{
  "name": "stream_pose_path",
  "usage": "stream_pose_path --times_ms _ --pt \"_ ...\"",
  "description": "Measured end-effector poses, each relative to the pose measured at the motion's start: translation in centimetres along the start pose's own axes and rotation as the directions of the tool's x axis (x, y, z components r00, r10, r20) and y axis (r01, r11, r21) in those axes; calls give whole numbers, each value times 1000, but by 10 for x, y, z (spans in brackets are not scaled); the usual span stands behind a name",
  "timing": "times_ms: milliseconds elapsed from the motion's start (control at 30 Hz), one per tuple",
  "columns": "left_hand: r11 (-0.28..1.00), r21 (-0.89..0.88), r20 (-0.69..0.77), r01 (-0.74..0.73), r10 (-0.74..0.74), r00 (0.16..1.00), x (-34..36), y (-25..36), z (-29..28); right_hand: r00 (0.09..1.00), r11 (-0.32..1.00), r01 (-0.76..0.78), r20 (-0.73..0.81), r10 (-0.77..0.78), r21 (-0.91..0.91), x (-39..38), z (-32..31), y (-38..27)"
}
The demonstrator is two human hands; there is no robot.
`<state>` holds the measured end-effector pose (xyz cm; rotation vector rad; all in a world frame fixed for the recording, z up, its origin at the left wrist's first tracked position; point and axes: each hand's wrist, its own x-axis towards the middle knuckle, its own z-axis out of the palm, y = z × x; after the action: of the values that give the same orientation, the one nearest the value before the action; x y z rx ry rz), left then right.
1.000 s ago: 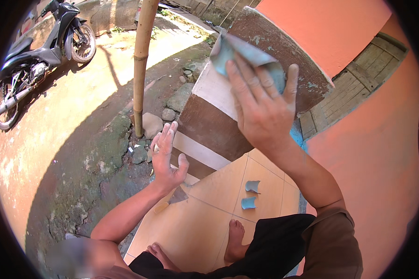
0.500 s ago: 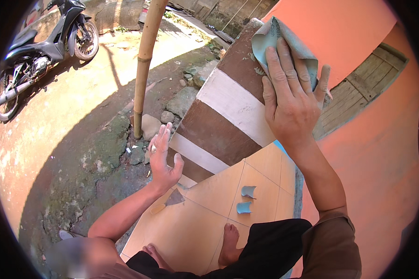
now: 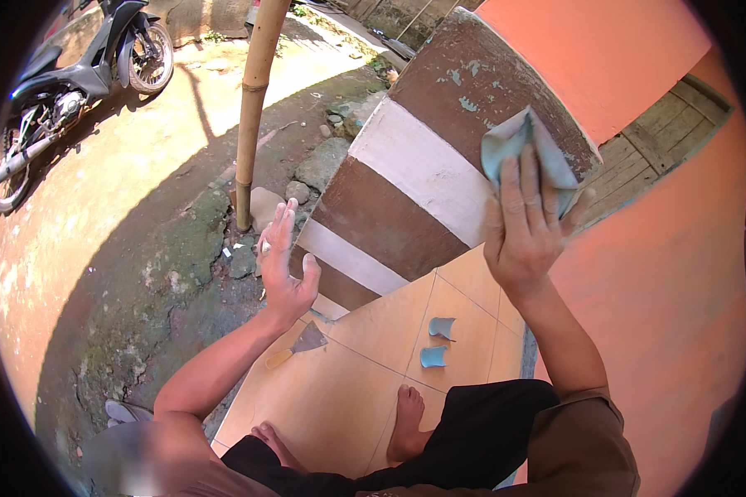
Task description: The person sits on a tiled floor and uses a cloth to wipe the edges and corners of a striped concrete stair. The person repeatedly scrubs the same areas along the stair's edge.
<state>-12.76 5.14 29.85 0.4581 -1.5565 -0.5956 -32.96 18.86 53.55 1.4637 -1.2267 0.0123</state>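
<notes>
Against the brown top band of the striped wall (image 3: 423,161), my right hand (image 3: 526,236) presses a blue-grey sheet of sandpaper (image 3: 529,149) with its fingers laid over it. The sheet is folded up at its far corner, and the fingers are slightly blurred. Pale blue-grey patches show through the brown paint beyond the sheet. My left hand (image 3: 286,265) is raised by the wall's left edge, open and holding nothing, with whitish dust on its fingers. Below it on the tiles lies a putty knife (image 3: 309,338) with a yellowish handle. Two curled blue sandpaper pieces (image 3: 441,329) lie to its right.
A bamboo pole (image 3: 250,124) stands left of the wall, near several stones (image 3: 323,166). A motorbike (image 3: 75,91) is parked at the far left. An orange wall (image 3: 655,306) and a wooden door (image 3: 663,137) are on the right. My bare feet rest on the tiled floor (image 3: 348,414).
My right hand and the sandpaper have slid down the wall toward me, uncovering the patchy paint. My left hand has risen slightly, still open.
</notes>
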Motion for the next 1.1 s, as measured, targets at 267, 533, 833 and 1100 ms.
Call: stream_pose_path --times_ms 267,533,833,1100 --pt "996 -23 -43 -90 89 995 13 17 12 964 984 139 213 -160 110 -68 -6 -35" --pt "997 -73 -51 -13 9 999 -2 5 20 923 967 150 321 -212 207 -76 4 -68" --pt "995 9 4 -96 96 995 -3 -2 -3 975 961 -184 -82 205 204 23 0 -9" --pt "993 -46 35 -111 112 993 -3 12 23 826 923 288 422 -374 255 -129 6 -77"
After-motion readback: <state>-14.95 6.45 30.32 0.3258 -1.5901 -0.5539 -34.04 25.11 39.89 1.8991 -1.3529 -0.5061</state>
